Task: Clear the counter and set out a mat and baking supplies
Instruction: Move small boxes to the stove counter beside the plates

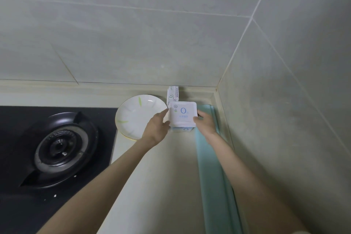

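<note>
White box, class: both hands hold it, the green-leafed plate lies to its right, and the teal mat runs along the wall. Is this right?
Not quite. The head view shows the plate to the left of the white box, not its right. The rest stands: the left hand and right hand hold it, and the teal mat runs along the wall.

The left hand (157, 127) and right hand (206, 121) hold a white box (182, 113) (plate (136, 114) just beside it).
</note>
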A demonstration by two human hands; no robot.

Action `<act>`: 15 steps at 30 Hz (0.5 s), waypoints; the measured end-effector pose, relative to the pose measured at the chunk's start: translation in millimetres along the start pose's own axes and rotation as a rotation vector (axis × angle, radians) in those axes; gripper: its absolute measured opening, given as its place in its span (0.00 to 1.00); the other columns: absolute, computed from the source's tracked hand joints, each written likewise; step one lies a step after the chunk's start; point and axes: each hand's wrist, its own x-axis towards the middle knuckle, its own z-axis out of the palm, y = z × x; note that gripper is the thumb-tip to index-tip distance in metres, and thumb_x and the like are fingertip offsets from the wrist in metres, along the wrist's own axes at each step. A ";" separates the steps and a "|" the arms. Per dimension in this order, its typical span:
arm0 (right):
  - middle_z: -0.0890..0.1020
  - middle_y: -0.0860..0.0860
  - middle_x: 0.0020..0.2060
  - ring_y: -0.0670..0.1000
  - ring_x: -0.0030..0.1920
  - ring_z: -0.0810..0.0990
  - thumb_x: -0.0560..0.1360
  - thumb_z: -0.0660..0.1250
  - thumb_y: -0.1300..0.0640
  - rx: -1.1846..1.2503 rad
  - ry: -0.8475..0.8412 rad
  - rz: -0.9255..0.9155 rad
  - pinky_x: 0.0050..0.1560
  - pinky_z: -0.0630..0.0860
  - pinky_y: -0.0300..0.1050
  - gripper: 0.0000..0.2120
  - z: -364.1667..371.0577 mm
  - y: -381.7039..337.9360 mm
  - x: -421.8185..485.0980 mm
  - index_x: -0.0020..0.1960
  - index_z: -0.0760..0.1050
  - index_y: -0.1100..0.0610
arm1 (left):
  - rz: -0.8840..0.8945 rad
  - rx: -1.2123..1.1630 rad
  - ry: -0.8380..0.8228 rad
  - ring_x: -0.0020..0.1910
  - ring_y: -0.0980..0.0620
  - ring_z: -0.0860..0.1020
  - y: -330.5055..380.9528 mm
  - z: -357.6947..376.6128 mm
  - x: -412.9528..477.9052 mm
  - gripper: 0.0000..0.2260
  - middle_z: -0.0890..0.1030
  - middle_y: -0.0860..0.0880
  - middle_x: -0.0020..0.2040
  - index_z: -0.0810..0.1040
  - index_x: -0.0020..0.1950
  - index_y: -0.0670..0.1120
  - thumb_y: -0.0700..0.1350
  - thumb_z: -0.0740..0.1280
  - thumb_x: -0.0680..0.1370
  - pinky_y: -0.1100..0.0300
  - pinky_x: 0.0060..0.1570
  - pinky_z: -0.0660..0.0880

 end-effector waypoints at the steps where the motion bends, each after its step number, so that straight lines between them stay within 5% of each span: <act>1: 0.80 0.57 0.59 0.56 0.55 0.79 0.75 0.58 0.64 -0.037 0.013 -0.019 0.57 0.74 0.46 0.17 -3.8 -2.2 -2.8 0.59 0.78 0.54 | 0.005 -0.027 0.014 0.53 0.49 0.77 1.3 -3.7 -5.2 0.22 0.71 0.46 0.69 0.62 0.75 0.49 0.43 0.60 0.80 0.59 0.56 0.70; 4: 0.76 0.54 0.63 0.52 0.63 0.74 0.76 0.62 0.63 -0.111 0.101 -0.153 0.63 0.69 0.43 0.19 -13.2 -15.4 -16.8 0.66 0.73 0.57 | 0.032 -0.109 0.094 0.48 0.54 0.75 4.5 -16.6 -23.7 0.20 0.73 0.48 0.67 0.67 0.72 0.47 0.42 0.61 0.80 0.63 0.50 0.70; 11: 0.79 0.44 0.55 0.48 0.51 0.77 0.77 0.62 0.62 -0.016 -0.026 -0.361 0.49 0.70 0.37 0.15 0.6 -65.9 -74.7 0.63 0.74 0.53 | 0.033 -0.262 0.316 0.49 0.54 0.79 1.5 -60.3 -93.1 0.17 0.77 0.54 0.62 0.73 0.67 0.50 0.40 0.62 0.79 0.63 0.50 0.73; 15: 0.79 0.43 0.53 0.40 0.48 0.77 0.77 0.62 0.62 -0.025 -0.212 -0.469 0.44 0.69 0.23 0.15 34.4 -86.3 -114.9 0.63 0.74 0.52 | 0.005 -0.273 0.469 0.51 0.56 0.79 -13.5 -85.9 -153.1 0.16 0.78 0.56 0.59 0.74 0.65 0.50 0.38 0.62 0.78 0.63 0.53 0.74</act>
